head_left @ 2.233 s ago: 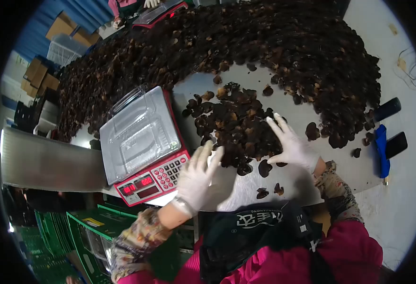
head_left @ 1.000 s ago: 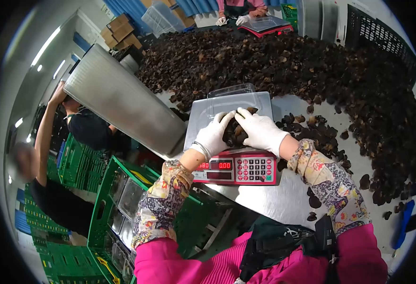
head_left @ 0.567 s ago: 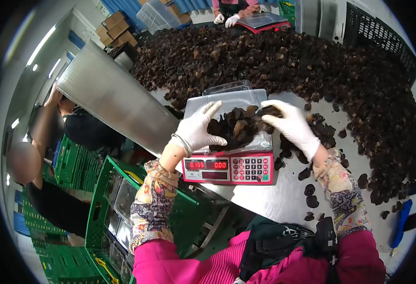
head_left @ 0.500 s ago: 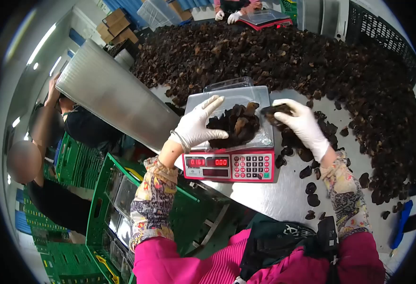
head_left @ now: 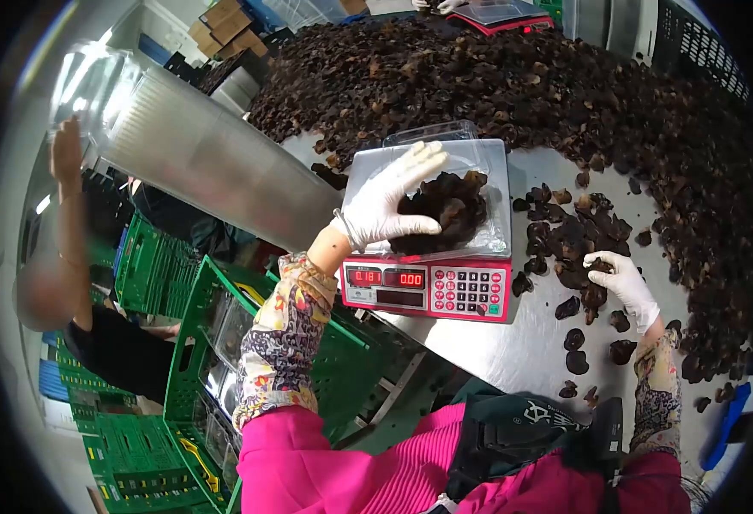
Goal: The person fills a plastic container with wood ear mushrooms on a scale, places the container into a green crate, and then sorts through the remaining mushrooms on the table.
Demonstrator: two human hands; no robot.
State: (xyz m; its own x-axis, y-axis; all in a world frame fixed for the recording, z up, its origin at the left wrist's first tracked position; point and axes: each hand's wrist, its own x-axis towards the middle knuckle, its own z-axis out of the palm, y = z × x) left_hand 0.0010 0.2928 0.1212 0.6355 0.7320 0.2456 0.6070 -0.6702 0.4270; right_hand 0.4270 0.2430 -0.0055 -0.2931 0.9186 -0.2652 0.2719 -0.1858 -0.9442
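While my left hand (head_left: 389, 206) lay with grip released, fingers spread, against fungus heap (head_left: 449, 210) in clear tray (head_left: 492, 167) on red scale (head_left: 432, 289), my right hand (head_left: 625, 283) sat on loose pieces (head_left: 573, 244) on steel surface (head_left: 513, 355), right of scale. Fingers curled there; could not tell whether grip grasped any. Big fungus pile (head_left: 565, 86) lay beyond tray.
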